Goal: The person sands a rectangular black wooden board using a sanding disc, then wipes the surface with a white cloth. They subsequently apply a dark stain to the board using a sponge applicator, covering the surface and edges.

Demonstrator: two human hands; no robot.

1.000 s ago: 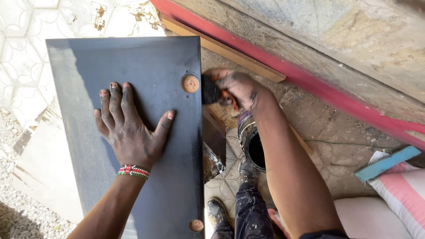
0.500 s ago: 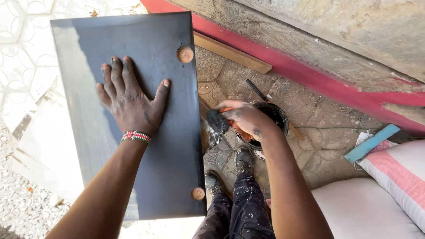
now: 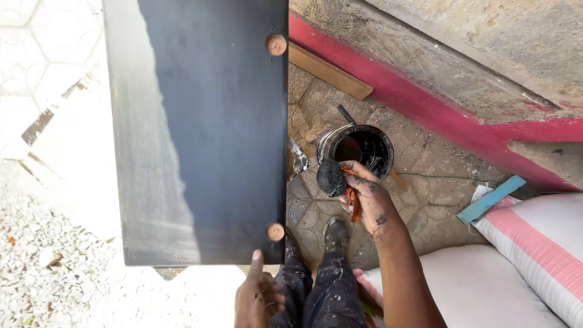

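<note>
A black-painted board stood over a paved stone floor beside a red-banded wall. The right hand was closed on a paint-soaked sponge above the black paint can. The left hand, loosely open, touched the board's lower edge. A pink-striped white sack lay at right.

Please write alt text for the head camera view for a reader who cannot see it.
A person's right hand holds a black-soaked applicator beside a can of black paint on paving, next to a black-painted board. The left hand touches the board's near edge.
</note>
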